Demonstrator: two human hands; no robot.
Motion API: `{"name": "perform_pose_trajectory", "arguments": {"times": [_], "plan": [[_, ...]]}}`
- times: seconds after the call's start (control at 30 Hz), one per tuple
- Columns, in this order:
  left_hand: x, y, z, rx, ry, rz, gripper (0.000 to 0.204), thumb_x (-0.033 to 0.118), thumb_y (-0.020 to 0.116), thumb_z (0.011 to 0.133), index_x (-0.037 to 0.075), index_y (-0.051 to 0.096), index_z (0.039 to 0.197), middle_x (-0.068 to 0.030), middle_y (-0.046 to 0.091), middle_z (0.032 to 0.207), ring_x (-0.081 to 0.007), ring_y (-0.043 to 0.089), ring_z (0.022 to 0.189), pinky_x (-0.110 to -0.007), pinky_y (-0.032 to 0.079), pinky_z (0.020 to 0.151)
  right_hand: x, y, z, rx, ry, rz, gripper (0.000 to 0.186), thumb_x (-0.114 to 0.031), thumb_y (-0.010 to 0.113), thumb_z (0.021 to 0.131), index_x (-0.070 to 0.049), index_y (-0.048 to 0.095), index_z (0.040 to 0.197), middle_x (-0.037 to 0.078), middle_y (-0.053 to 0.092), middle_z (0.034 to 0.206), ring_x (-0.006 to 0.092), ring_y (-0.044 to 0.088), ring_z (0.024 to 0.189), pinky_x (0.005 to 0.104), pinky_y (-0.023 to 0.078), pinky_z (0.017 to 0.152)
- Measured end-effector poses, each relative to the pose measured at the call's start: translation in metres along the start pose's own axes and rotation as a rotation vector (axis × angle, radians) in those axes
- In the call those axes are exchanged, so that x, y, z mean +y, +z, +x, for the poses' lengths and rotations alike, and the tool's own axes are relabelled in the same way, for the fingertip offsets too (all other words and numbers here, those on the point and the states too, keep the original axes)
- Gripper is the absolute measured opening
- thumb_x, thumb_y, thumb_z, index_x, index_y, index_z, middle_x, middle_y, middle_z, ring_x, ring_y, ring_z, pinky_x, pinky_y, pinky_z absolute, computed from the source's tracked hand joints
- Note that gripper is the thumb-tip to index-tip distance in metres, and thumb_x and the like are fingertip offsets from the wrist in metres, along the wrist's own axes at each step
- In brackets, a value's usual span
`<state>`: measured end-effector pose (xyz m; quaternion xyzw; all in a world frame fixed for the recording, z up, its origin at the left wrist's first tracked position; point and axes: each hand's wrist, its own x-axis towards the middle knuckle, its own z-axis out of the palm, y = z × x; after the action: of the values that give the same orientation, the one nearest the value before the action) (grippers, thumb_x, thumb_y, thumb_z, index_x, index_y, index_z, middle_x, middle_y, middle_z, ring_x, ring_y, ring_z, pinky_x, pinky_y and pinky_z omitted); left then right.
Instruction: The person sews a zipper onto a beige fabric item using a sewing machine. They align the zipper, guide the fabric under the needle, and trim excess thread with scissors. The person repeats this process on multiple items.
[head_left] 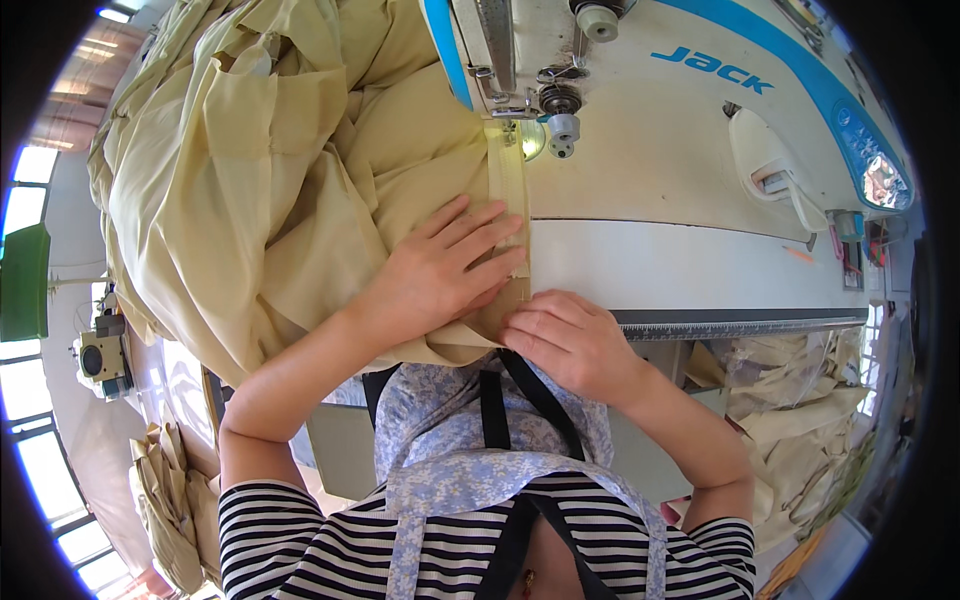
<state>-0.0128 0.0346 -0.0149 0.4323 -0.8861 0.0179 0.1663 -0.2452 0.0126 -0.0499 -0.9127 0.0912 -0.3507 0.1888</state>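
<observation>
A large beige fabric piece is bunched over the left side of the sewing machine. Along its right edge a paler yellow strip runs up to the presser foot, beside a small lit lamp. My left hand lies flat on the fabric, its fingers stretched across the strip. Lower and to the right, my right hand has its fingers curled together at the fabric's near edge and pinches it. Its thumb is partly hidden. The needle tip is too small to make out.
A dark ruler strip runs along the table's front edge on the right. Loose beige cloth in clear plastic lies below it. More fabric hangs at lower left, near another machine. A green panel stands far left.
</observation>
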Motion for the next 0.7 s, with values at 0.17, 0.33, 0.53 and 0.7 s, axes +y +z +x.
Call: {"name": "perform_pose_trajectory", "arguments": {"times": [0.17,0.33,0.53,0.7], "plan": [[-0.003,-0.003,0.003,-0.016,0.012,-0.028,0.044,0.014,0.079,0.074,0.013,0.068,0.117,-0.0053,0.063,0.133,-0.0281,0.060,0.123,-0.048,0.047,0.105,0.007,0.000,-0.002,-0.007,0.012,0.083,0.022,-0.010,0.073,0.075,-0.005,0.073,0.096,0.002,0.068,0.095,0.0194,0.065,0.092,0.0320,0.056,0.079],[-0.006,-0.002,0.004,0.031,0.027,-0.042,0.043,0.015,0.079,0.073,0.015,0.069,0.115,-0.0038,0.064,0.132,-0.0264,0.061,0.120,-0.046,0.048,0.101,0.008,-0.002,0.000,-0.014,0.006,0.082,0.019,-0.006,0.077,0.073,-0.007,0.072,0.091,0.002,0.070,0.096,0.0197,0.067,0.089,0.0319,0.057,0.073],[-0.012,0.003,0.002,0.049,0.025,-0.072,0.039,0.015,0.079,0.077,0.016,0.070,0.115,-0.0036,0.064,0.131,-0.0259,0.061,0.120,-0.045,0.047,0.100,0.008,-0.005,0.007,-0.048,0.012,0.066,0.019,-0.007,0.075,0.074,-0.006,0.072,0.093,0.002,0.069,0.095,0.0194,0.066,0.088,0.0321,0.056,0.074],[-0.028,0.010,0.008,0.081,0.028,-0.102,0.036,0.017,0.078,0.080,0.018,0.071,0.115,-0.0023,0.065,0.130,-0.0255,0.061,0.120,-0.045,0.046,0.101,0.016,-0.007,0.016,-0.065,0.048,0.028,0.019,-0.008,0.072,0.075,-0.005,0.071,0.094,0.002,0.067,0.094,0.0204,0.064,0.089,0.0332,0.055,0.079]]}}
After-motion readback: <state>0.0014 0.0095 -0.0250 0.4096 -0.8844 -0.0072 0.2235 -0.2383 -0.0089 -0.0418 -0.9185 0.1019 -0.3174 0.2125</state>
